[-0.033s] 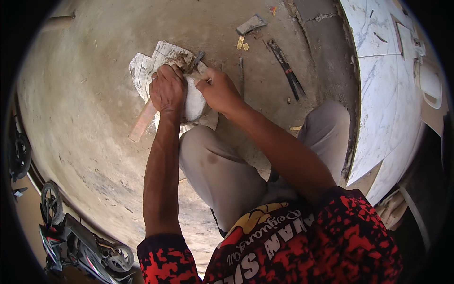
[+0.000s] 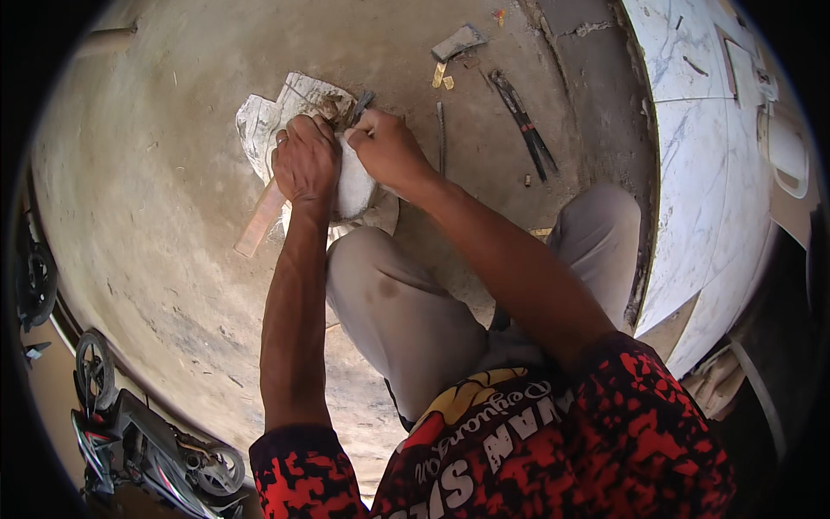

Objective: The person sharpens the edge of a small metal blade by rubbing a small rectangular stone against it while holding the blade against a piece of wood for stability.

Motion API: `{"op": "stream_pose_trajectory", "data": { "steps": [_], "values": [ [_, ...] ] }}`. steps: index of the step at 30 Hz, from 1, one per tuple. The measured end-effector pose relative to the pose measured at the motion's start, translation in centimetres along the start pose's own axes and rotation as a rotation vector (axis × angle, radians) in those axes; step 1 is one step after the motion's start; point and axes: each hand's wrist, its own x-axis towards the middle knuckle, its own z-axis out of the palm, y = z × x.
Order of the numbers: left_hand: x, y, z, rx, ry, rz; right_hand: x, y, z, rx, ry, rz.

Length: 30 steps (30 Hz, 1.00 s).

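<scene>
My left hand [image 2: 307,160] is curled over a crumpled white sack [image 2: 256,128] on the floor, its fingers bent down and what lies under them hidden. A flat reddish-brown wooden strip [image 2: 259,221] sticks out from beneath that hand toward the lower left. Close to its right, my right hand [image 2: 386,149] is closed with the fingers pinched together; what they hold cannot be made out. A small dark grey metal piece [image 2: 360,105] stands just beyond the right fingertips. Below the hands, a rounded white bundle [image 2: 354,189] rests near my knee.
Long pincers [image 2: 526,126] with dark handles and a thin rod [image 2: 441,138] lie on the concrete floor to the right. Farther off are a grey wedge-shaped block [image 2: 460,42] and yellow scraps [image 2: 439,76]. White marbled tiling [image 2: 700,173] borders the right; a motorbike [image 2: 143,445] stands lower left.
My right hand has shifted slightly up and to the left, nearer the dark metal piece, and its fingers have turned inward. My left hand stays in place.
</scene>
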Motion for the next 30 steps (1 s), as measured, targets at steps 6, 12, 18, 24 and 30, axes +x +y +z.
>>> {"op": "stream_pose_trajectory", "data": {
  "steps": [6,12,18,24,30],
  "values": [
    [-0.6,-1.1,-0.4,0.040,-0.056,-0.030,-3.7,1.8,0.0,-0.038,-0.007,-0.055],
    [-0.2,-0.4,-0.3,0.019,-0.023,-0.019,-0.9,1.4,0.9,0.005,0.027,-0.064],
    [0.0,-0.5,-0.2,0.020,-0.026,-0.022,-2.6,2.2,0.3,0.019,-0.039,-0.124],
    [-0.2,-1.0,-0.1,0.030,-0.049,-0.034,-1.7,4.0,0.2,0.159,-0.087,-0.174],
    [0.0,-0.6,-0.1,0.023,-0.063,-0.044,2.2,2.9,1.3,0.235,-0.171,-0.064]
  ]
}}
